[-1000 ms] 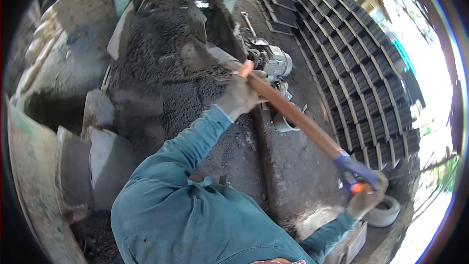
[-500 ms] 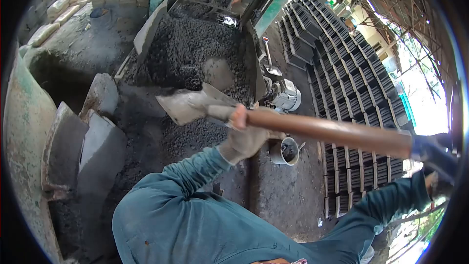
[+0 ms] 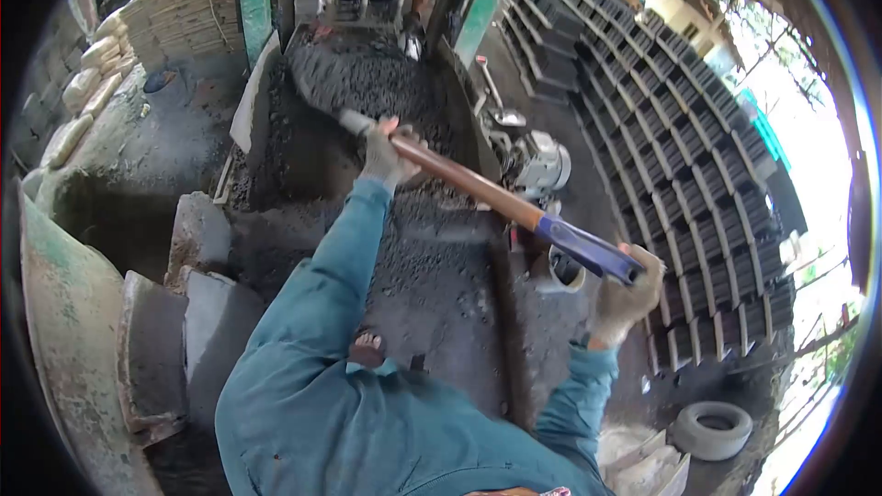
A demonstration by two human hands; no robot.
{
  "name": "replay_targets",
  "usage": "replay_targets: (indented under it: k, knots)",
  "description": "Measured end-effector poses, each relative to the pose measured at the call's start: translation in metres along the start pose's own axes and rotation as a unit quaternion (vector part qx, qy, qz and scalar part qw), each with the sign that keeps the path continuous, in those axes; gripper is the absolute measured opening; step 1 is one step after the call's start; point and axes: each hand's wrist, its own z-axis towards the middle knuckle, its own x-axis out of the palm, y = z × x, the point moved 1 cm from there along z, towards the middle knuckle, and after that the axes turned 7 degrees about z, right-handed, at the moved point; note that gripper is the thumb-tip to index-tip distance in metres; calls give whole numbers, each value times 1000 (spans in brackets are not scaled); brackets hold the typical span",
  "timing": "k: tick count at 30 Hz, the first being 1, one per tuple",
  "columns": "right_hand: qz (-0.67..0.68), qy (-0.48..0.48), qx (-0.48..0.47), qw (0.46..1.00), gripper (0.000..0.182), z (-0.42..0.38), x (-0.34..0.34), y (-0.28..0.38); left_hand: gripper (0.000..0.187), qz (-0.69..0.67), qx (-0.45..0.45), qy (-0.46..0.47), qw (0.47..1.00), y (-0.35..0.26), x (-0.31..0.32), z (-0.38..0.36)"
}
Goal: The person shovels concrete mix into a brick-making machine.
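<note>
A shovel [image 3: 473, 184] with a brown shaft and blue handle slants across the view. My gloved left hand [image 3: 389, 154] is closed round its shaft near the blade end. The blue grip at the near end is in my gloved right hand [image 3: 629, 297], fingers wrapped round it. Forward, the blade is hidden or blurred among dark, crumbly mix [image 3: 363, 83] inside a walled trough [image 3: 257, 101]. More of the mix lies loose on the floor below the trough.
Beyond the trough, another person's arm [image 3: 420, 0] shows behind a white frame. Right of it are a grey motor [image 3: 539, 162], a second shovel [image 3: 491, 87], a bucket [image 3: 558, 273] and stacked dark blocks on boards [image 3: 680, 156]. A tyre [image 3: 712, 430] lies lower right; slabs [image 3: 152, 340] lean left.
The shovel's blade has gone forward into the trough, and its handle has swung down and inward. Both hands moved with it, the right coming in from the far right edge.
</note>
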Motion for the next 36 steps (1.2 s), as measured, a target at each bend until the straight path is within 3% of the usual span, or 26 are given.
replay_targets:
  k: [2,3,4,6,8,9,10,11,13,15,17,19,22,25,28,29,32,36]
  knots:
    - [-4,-3,148,989,19,-53,8,-43,32,-31,-3,42,999,13,4,7]
    - [97,-1,284,954,17,-100,10,-115,31,12,4,-8,1000,29,8,-11]
    - [66,6,347,935,19,-133,7,-152,30,55,16,-50,997,41,18,-29]
    - [212,56,596,772,20,-172,-42,-165,32,53,-21,124,991,70,25,-95]
    - [172,165,661,711,23,-224,-111,-191,35,79,-38,287,954,116,-9,-169]
    - [73,274,585,760,29,-254,-150,-216,37,107,-26,373,921,137,-25,-201]
    - [80,263,607,745,31,-277,-194,-222,38,137,-32,434,890,160,-45,-226]
    - [89,250,628,732,35,-299,-231,-225,39,191,-29,399,896,182,-65,-257]
    - [96,199,665,713,35,-316,-302,-212,31,222,-75,231,944,222,-95,-317]
    - [121,141,594,783,38,-354,-353,-209,14,152,-169,29,974,262,-131,-338]
    - [120,85,544,826,46,-375,-376,-193,10,126,-219,-145,957,290,-182,-323]
    - [122,60,532,836,54,-367,-373,-149,11,119,-233,-313,913,315,-231,-296]
    - [80,30,658,748,52,-393,-361,-120,14,182,-266,-325,889,345,-269,-261]
    - [146,-79,778,606,44,-373,-299,-88,15,161,-306,-283,895,386,-236,-256]
    - [250,-58,819,513,30,-408,-229,-77,20,242,-355,-248,868,426,-273,-216]
    - [283,-94,819,490,27,-421,-201,-74,15,265,-373,-215,863,428,-295,-186]
    - [292,-221,802,472,17,-428,-116,-81,17,356,-409,-221,811,445,-321,-98]
    - [245,-197,818,482,21,-415,-46,-117,17,398,-427,-201,787,460,-341,-13]
